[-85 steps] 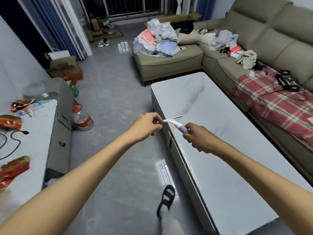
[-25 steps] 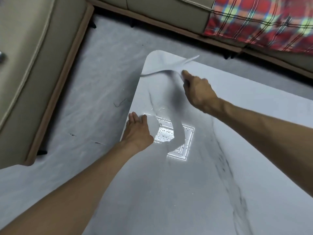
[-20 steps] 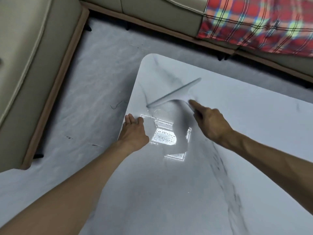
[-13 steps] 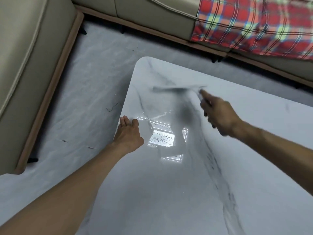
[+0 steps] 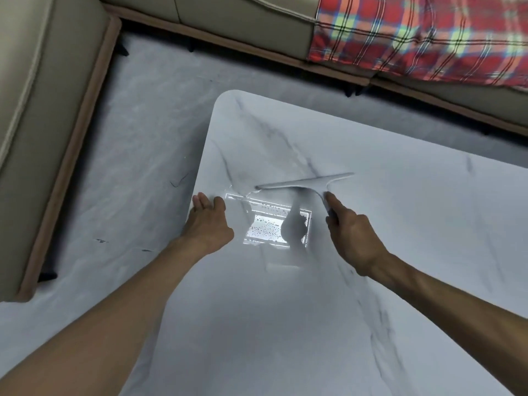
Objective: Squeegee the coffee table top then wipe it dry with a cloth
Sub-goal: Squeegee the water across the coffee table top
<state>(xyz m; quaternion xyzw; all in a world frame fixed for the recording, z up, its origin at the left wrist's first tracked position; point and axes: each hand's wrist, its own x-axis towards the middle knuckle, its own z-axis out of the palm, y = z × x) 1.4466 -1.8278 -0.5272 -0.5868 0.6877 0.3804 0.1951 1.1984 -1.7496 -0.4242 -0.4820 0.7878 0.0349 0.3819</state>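
The white marble coffee table top [image 5: 400,281] fills the lower right, with water droplets in a bright ceiling-light reflection near its left edge. My right hand [image 5: 350,232] grips the handle of a pale grey squeegee [image 5: 305,184], whose blade lies on the surface just beyond the reflection. My left hand [image 5: 207,221] rests flat on the table's left edge with straight fingers. No cloth is in view.
A beige sectional sofa [image 5: 43,110] wraps the left and far sides, leaving a narrow strip of grey floor [image 5: 137,167] around the table corner. A red plaid blanket [image 5: 428,32] hangs over the sofa at the upper right.
My right hand pulled the squeegee blade from the far corner toward me across the table, now beside the reflection. My left hand stayed on the table edge.
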